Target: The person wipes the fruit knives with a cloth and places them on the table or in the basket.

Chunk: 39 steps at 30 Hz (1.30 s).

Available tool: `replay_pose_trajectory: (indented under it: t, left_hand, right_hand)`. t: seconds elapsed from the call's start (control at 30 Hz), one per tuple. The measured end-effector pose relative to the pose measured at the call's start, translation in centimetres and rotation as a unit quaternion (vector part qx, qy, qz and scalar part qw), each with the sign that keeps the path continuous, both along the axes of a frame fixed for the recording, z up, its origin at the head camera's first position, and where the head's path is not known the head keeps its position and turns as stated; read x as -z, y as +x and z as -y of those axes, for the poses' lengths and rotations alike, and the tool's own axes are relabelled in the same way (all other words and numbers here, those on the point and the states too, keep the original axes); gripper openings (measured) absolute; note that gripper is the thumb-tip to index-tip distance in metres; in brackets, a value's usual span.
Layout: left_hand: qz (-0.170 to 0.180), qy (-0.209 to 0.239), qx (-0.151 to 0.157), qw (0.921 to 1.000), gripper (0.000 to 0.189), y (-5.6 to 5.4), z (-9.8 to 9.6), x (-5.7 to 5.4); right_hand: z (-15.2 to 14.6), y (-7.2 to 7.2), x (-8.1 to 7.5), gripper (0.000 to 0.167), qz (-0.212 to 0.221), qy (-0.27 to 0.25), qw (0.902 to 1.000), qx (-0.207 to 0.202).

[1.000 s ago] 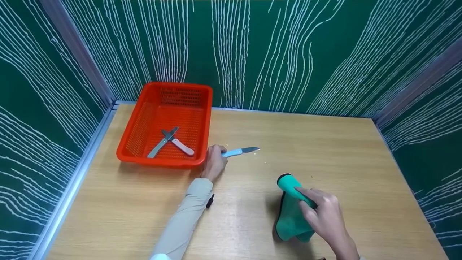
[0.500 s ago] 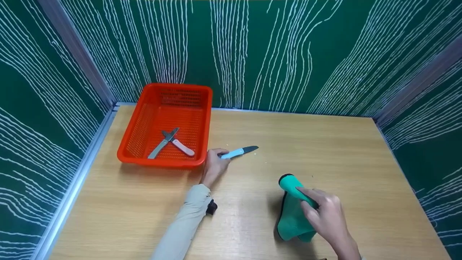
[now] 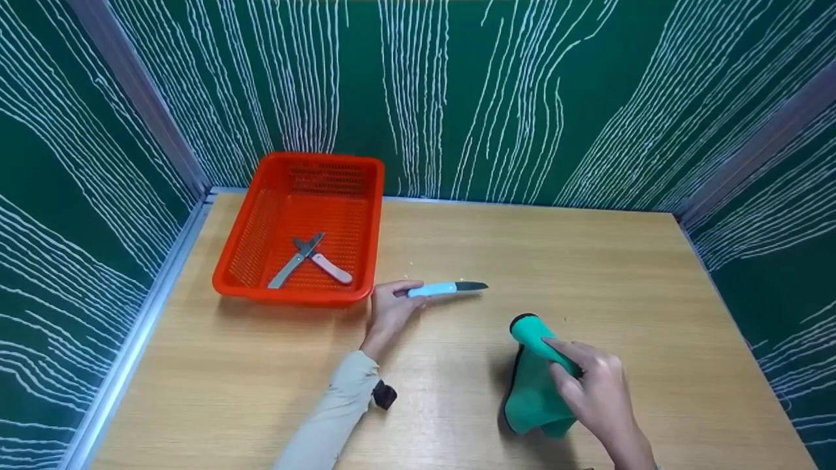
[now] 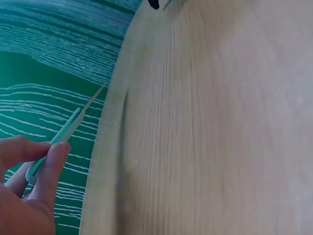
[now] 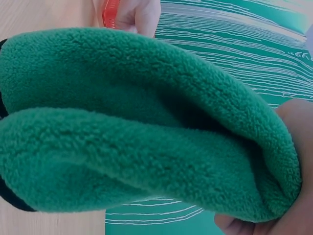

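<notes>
A small knife with a light blue handle and dark blade points to the right, just right of the basket. My left hand pinches the end of its handle between thumb and fingers; the left wrist view shows the knife raised over the table. At the right front, my right hand grips a fuzzy green cloth with dark edging, bunched and draping down. The right wrist view has this cloth filling most of it, folded over in thick layers.
An orange-red plastic basket stands at the back left. Two crossed knives lie in it: one grey-green handled knife and one pink-handled knife. Tiny pale crumbs dot the wooden table. Green, white-lined walls enclose the back and sides.
My left hand has drawn the knife slightly toward me and to the right, and its blade has swung from tilted upward to nearly level. The right hand and cloth have shifted slightly right.
</notes>
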<state>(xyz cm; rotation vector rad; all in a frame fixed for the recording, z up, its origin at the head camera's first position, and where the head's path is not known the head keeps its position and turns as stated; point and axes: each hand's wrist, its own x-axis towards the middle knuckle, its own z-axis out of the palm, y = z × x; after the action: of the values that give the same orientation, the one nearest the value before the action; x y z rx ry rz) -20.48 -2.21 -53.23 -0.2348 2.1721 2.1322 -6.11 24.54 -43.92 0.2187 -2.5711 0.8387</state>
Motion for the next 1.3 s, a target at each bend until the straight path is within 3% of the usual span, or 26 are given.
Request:
replay_pose_trajectory:
  t: [0.33,0.6,0.8,0.97,1.13,1.3]
  left_hand:
    - [-0.048,0.135,0.049,0.9884,0.031,3.8,0.6,-1.8]
    - [-0.065,0.144,0.081,0.9841,0.032,7.2,1.6,-4.3]
    - [-0.093,0.131,0.075,0.9842,0.030,9.3,2.0,-5.4]
    - [-0.095,0.144,0.060,0.9832,0.029,10.7,1.7,-5.4]
    - [-0.087,0.153,0.058,0.9828,0.029,11.6,1.4,-4.9]
    - [-0.149,0.157,0.073,0.9736,0.027,12.1,1.0,-4.6]
  right_hand:
    - [-0.1,0.0,-0.3,0.027,-0.023,-0.033,0.9988,0.029]
    - [0.3,-0.2,-1.1,0.025,-0.055,-0.068,0.9953,0.040]
    - [1.1,0.0,-2.3,0.027,-0.091,-0.096,0.9909,0.025]
    - [2.4,0.2,-2.9,0.030,-0.111,-0.100,0.9888,0.000]
    - [4.2,0.2,-2.7,0.031,-0.100,-0.088,0.9904,-0.035]
    - [5.6,0.3,-1.9,0.035,-0.105,-0.071,0.9892,-0.072]
